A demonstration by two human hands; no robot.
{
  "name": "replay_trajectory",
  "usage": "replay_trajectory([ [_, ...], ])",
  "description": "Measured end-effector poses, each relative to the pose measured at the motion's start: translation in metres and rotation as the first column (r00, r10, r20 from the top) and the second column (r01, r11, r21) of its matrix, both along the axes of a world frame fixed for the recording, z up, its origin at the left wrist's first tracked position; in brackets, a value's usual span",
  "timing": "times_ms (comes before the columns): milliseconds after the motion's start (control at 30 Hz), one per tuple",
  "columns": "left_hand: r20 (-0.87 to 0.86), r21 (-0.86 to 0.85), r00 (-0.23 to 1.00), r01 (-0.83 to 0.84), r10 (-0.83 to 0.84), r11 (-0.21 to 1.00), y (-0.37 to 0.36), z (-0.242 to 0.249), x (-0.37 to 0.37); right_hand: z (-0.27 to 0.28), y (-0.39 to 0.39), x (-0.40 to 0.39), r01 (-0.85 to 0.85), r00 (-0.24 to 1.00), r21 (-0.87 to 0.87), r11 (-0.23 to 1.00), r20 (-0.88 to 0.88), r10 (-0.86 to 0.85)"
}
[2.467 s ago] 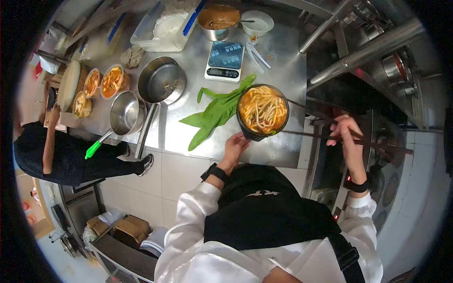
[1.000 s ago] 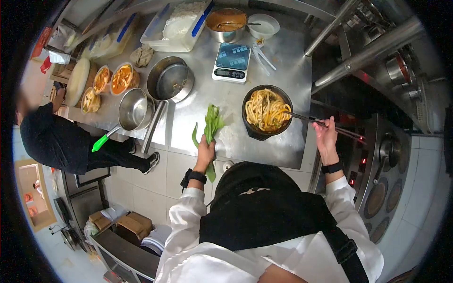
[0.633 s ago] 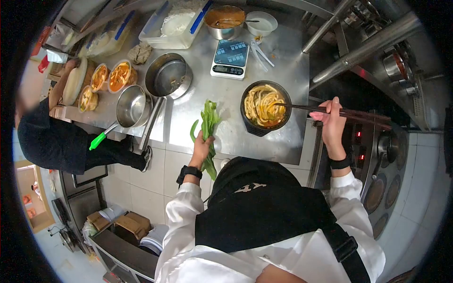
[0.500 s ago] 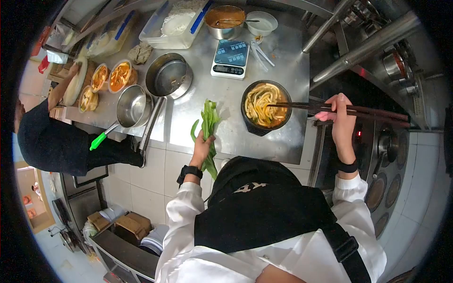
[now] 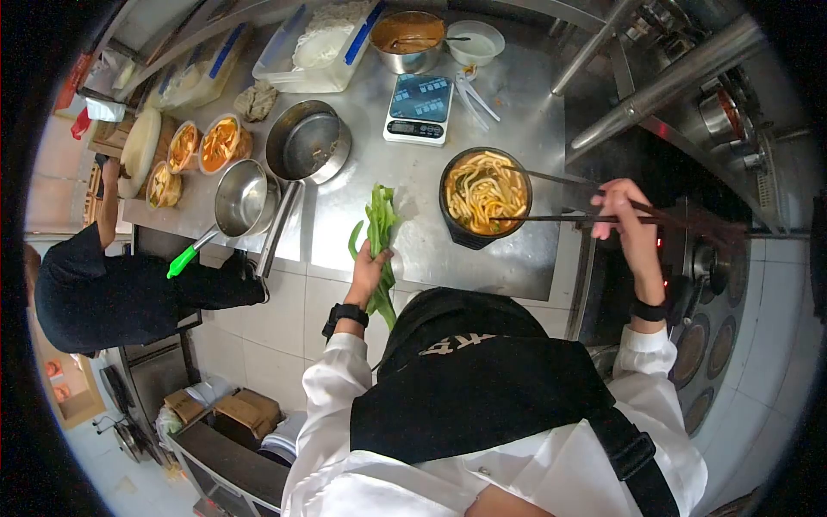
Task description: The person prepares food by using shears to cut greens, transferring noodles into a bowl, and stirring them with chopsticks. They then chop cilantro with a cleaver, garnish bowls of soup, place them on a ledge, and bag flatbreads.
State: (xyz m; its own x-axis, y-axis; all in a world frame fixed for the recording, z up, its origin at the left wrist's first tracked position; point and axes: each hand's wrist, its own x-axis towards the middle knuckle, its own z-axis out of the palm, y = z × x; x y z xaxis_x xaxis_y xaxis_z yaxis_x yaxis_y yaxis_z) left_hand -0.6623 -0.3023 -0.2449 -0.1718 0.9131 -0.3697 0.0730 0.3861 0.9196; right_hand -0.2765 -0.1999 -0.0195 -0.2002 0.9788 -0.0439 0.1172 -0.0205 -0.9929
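My left hand (image 5: 369,269) is closed round a bunch of green leafy vegetable (image 5: 380,226) at the front edge of the steel table (image 5: 413,233). To the right sits a black bowl (image 5: 466,235) of thick noodles (image 5: 487,191) in orange-brown broth. My right hand (image 5: 626,220), right of the bowl, grips a pair of long dark chopsticks (image 5: 560,218). Their tips are spread apart, one at the bowl's upper right rim and the other at the lower right part of the noodles.
A scale (image 5: 419,108), sauce pot (image 5: 407,53), white bowl (image 5: 475,43) and tongs (image 5: 476,99) lie behind. Two pans (image 5: 307,142) (image 5: 245,198), tubs of food (image 5: 220,144) and a noodle bin (image 5: 319,52) stand left. A person in black (image 5: 103,289) is at far left; burners (image 5: 689,353) right.
The chopsticks have opened, their tips now apart, and my right hand has shifted slightly right and down. The person at left has moved lower in view. My left hand has barely moved.
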Motion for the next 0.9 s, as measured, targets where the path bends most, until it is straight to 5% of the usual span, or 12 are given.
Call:
replay_trajectory([
  [167, 0.050, -0.008, 0.999, -0.001, 0.001, 1.000, 0.000, -0.011, -0.004, -0.080, 0.005, -0.009, 0.071, 0.997, -0.069, 0.995, -0.023, -0.073],
  [233, 0.032, -0.021, 0.999, -0.003, 0.003, 1.000, 0.000, -0.010, -0.004, -0.115, 0.004, -0.011, 0.207, 0.949, -0.122, 0.971, -0.215, -0.229],
  [367, 0.033, -0.023, 0.999, -0.009, 0.010, 1.000, 0.000, -0.013, -0.004, -0.148, 0.003, -0.012, 0.359, 0.863, -0.129, 0.924, -0.332, -0.382],
  [567, 0.037, 0.006, 0.999, -0.030, 0.029, 1.000, 0.000, -0.018, -0.003, -0.164, 0.012, -0.007, 0.383, 0.734, -0.246, 0.890, -0.504, -0.455],
  [900, 0.049, -0.013, 0.998, -0.027, 0.027, 1.000, 0.000, -0.015, -0.002, -0.158, 0.024, -0.012, 0.404, 0.698, -0.373, 0.835, -0.464, -0.545],
])
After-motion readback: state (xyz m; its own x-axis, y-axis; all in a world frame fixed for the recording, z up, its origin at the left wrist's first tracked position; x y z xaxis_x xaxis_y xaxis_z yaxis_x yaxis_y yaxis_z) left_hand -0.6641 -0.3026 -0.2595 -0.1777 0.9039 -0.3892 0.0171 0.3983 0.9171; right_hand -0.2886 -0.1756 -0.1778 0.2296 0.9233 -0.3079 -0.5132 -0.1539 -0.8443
